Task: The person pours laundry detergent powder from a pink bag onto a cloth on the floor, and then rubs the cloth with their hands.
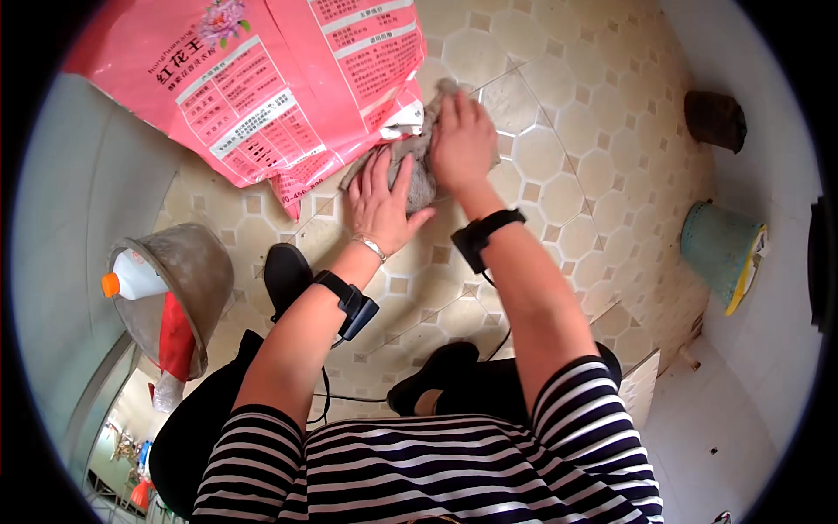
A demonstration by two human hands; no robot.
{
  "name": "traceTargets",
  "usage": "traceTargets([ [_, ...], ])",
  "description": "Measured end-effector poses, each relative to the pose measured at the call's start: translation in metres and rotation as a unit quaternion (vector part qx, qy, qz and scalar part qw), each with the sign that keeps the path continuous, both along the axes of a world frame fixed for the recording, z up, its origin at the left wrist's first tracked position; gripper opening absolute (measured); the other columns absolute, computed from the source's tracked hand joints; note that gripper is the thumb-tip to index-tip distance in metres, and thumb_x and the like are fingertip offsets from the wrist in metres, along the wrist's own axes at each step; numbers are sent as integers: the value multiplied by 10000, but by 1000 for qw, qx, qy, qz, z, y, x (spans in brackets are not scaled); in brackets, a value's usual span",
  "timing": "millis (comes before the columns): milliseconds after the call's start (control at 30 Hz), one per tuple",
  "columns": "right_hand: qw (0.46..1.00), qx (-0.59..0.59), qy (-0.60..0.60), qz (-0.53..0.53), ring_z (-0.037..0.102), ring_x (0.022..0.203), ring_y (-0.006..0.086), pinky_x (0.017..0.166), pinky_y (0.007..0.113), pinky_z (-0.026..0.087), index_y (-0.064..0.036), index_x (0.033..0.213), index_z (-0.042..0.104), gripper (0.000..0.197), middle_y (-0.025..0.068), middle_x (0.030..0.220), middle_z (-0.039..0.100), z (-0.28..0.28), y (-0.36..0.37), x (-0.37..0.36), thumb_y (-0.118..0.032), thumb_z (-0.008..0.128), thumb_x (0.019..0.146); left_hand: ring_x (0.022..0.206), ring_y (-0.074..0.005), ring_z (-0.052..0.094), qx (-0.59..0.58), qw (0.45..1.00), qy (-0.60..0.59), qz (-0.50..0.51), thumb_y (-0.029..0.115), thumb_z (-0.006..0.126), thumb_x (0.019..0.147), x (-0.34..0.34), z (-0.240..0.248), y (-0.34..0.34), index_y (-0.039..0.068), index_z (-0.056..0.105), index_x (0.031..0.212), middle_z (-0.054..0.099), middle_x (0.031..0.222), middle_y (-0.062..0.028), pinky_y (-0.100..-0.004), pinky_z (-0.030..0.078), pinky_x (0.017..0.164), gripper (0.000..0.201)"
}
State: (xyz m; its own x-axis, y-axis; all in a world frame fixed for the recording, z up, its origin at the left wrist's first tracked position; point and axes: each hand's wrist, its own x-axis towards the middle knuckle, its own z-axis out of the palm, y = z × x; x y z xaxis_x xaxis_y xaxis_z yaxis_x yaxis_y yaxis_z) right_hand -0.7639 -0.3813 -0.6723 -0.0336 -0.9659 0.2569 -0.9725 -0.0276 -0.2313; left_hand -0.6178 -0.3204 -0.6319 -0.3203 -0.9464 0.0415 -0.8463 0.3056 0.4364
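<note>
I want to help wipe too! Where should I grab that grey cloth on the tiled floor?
Take the crumpled grey cloth by its free lower edge, from the near side. It lies flat on the tiles with the left hand and right hand pressing its middle and top.

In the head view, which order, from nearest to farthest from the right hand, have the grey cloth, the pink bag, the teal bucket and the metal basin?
1. Grey cloth: directly under the right hand.
2. Pink bag: just left of it, on the floor.
3. Teal bucket: far right, by the wall.
4. Metal basin: lower left, holding a white bottle.
</note>
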Motion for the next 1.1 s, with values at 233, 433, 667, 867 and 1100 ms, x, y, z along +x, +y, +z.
traceTargets([
  [233, 988, 97, -35, 111, 421, 1140, 281, 931, 424, 325, -110, 1210, 499, 500, 68, 1263, 466, 11, 102, 19, -199, 560, 721, 1157, -341, 345, 110, 983, -134, -64, 231, 748, 561, 34, -22, 56, 137, 409, 1262, 370, 1263, -162, -461, 329, 909, 785],
  [433, 963, 173, -193, 69, 519, 914, 296, 743, 387, 466, -108, 1027, 606, 354, 84, 1004, 573, 22, 111, -24, -145, 635, 677, 1048, -321, 442, 227, 972, -8, -66, 130, 709, 572, 15, -11, 43, 99, 470, 1186, 458, 1121, -146, -386, 414, 862, 660],
  [667, 388, 257, -837, -288, 574, 959, 223, 817, 358, 477, -86, 1196, 484, 590, 79, 1046, 591, 40, 99, -79, -507, 567, 792, 1077, -317, 464, 258, 915, 294, -100, -13, 569, 596, -14, 61, -28, 117, 576, 1097, 473, 1115, -166, -336, 362, 956, 518],
  [867, 237, 279, -905, -216, 607, 797, 222, 615, 379, 519, -42, 941, 568, 556, 132, 891, 607, 18, 84, -56, -573, 551, 775, 939, -362, 511, 35, 986, 142, -86, 209, 603, 696, -102, 116, 53, 138, 657, 847, 491, 1063, -180, -406, 432, 816, 175],
  [1100, 408, 177, -813, -375, 558, 748, 191, 660, 355, 492, -29, 1003, 529, 218, 96, 849, 569, 63, 75, -31, -209, 478, 893, 706, -349, 543, 90, 993, 72, 21, 310, 569, 784, -93, 55, -30, 65, 569, 646, 561, 806, -162, -421, 432, 590, 281],
])
